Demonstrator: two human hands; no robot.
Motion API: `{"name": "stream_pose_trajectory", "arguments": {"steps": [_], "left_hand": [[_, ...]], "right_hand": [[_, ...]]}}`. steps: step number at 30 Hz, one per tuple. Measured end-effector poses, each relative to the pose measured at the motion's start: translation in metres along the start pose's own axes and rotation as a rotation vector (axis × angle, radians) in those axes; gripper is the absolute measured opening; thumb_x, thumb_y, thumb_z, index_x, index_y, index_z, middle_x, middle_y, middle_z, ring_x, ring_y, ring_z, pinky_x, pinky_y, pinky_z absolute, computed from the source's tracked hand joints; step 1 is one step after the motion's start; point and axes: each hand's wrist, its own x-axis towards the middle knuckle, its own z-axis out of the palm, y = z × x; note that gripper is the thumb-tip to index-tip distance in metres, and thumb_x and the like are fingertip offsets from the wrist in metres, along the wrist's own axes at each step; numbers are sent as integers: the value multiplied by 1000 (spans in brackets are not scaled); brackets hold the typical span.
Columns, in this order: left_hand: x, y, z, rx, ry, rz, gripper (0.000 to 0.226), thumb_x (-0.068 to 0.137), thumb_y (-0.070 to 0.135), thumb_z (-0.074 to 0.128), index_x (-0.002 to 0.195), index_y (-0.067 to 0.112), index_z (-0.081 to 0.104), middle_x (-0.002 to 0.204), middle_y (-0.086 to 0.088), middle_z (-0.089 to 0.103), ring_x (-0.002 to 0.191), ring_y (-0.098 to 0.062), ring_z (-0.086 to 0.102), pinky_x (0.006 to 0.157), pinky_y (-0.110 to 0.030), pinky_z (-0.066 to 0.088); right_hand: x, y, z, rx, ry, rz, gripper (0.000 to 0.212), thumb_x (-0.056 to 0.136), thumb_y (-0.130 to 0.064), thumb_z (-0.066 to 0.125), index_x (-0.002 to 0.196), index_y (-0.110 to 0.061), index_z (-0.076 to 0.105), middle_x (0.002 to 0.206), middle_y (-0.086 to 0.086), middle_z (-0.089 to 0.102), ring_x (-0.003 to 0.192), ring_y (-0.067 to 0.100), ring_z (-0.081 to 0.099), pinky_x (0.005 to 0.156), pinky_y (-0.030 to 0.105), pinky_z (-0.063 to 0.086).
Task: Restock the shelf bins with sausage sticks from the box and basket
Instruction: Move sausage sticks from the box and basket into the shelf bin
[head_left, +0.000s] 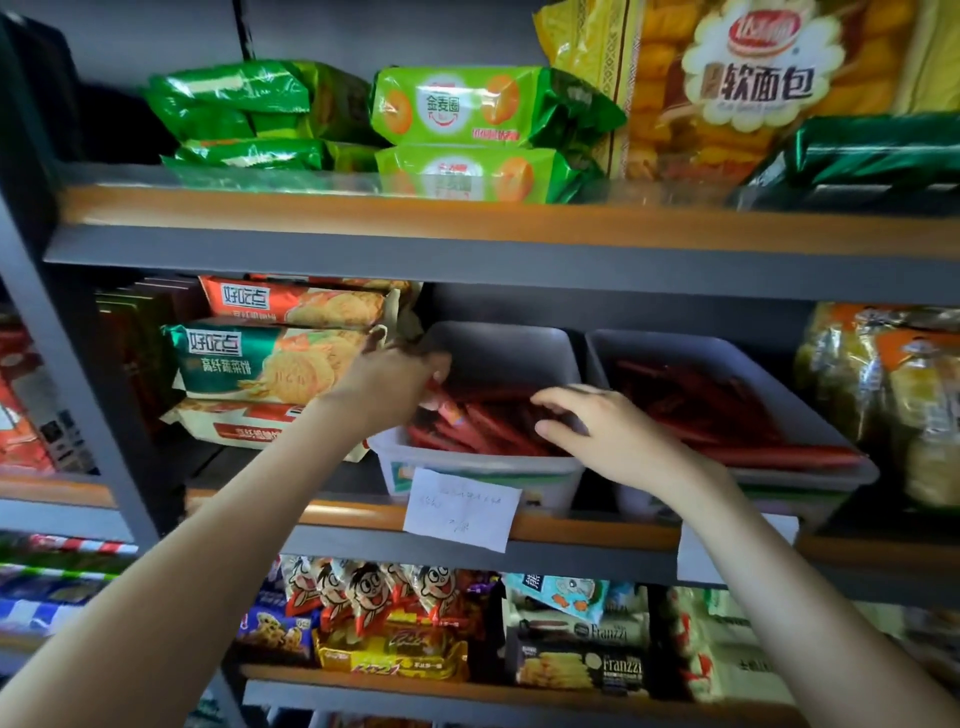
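Two bare arms reach up to the middle shelf (571, 535), where two grey bins sit side by side at the front edge, centre-right. The left hand (400, 384) is over the back-left corner of the left bin (498, 348), fingers curled down onto the ends of the red sticks (483, 421) piled inside; can't tell whether it grips any. The right hand (597, 436) lies w/ fingers spread and loosely bent on the same pile by that bin's right wall, holding nothing visible. The hands are apart, one at each side of the left bin. The right bin (701, 353) holds a second heap (727, 415) of red sticks, some overhanging its front rim. A handwritten paper note (460, 512) hangs from the left bin's front, over the shelf edge. Biscuit packs (260, 358) are stacked just left of the bins. Green packs (467, 109) and a yellow bread bag (727, 78) fill the shelf above; assorted snack packs (374, 613) line the shelf below.
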Motion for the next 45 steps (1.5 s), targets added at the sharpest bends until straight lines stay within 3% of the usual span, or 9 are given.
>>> {"name": "stream_pose_trajectory", "arguments": {"steps": [6, 10, 15, 20, 26, 30, 35, 39, 45], "left_hand": [[-18, 17, 5, -408, -294, 82, 27, 98, 30, 48, 118, 17, 60, 118, -9, 62, 109, -27, 56, 83, -28, 39], [-32, 8, -5, -455, -15, 45, 33, 98, 33, 47, 129, 24, 56, 125, -5, 61, 109, -24, 58, 82, -23, 36], [-100, -10, 22, -552, 372, -14, 33, 94, 23, 51, 125, 16, 55, 117, -5, 62, 103, -21, 57, 83, -28, 44], [-227, -46, 102, -551, 422, -564, 30, 92, 20, 47, 121, 14, 55, 113, 0, 58, 97, -16, 56, 79, -25, 45], [-443, -30, 225, -515, -150, -1506, 32, 93, 22, 51, 122, 8, 53, 117, -13, 56, 109, -34, 56, 89, -37, 43], [-564, 0, 297, -513, -469, -1799, 39, 90, 23, 53, 124, 5, 46, 120, -15, 51, 111, -34, 52, 91, -42, 43], [-656, -4, 400, -464, -703, -1615, 70, 86, 9, 52, 149, 11, 21, 149, -9, 29, 133, -27, 35, 108, -36, 33], [-694, -16, 469, -305, -974, -1128, 77, 91, 7, 41, 152, 18, -4, 159, -10, -3, 147, -24, 2, 117, -43, 2], [-721, -50, 530, -79, -1285, -760, 75, 98, 18, 42, 150, 24, -11, 159, -9, -9, 146, -26, -6, 115, -49, -4]], "right_hand": [[-2, -17, 3, -98, -71, 8, 52, 96, -50, 40, 143, -27, 38, 147, -6, 40, 132, 15, 38, 107, 29, 29], [3, -42, 15, -324, -80, -77, 58, 97, -52, 32, 148, -23, 28, 151, -3, 33, 138, 18, 28, 112, 31, 15], [15, -98, 56, -262, 117, -364, 49, 90, -39, 40, 126, -9, 55, 119, 6, 60, 107, 26, 56, 92, 32, 35], [19, -172, 165, 81, 49, -617, 46, 92, -30, 44, 131, -8, 51, 121, 6, 60, 109, 19, 56, 89, 30, 48], [-21, -252, 369, 274, -681, -736, 53, 97, -25, 49, 145, -12, 30, 141, 9, 42, 130, 25, 40, 104, 32, 34], [-70, -275, 510, 135, -997, -777, 66, 96, -33, 50, 149, -15, 17, 149, 6, 32, 136, 22, 31, 107, 29, 25], [-134, -285, 668, -186, -1196, -1102, 88, 87, -39, 63, 150, -12, 8, 152, 9, 25, 138, 26, 28, 112, 37, 27], [-165, -282, 761, -527, -1281, -1297, 106, 78, -45, 70, 150, -10, 1, 156, 12, 11, 143, 30, 15, 113, 45, 23], [-177, -290, 796, -600, -1098, -1635, 110, 72, -44, 72, 149, -8, 3, 147, 13, 24, 134, 30, 26, 108, 43, 26]]}}
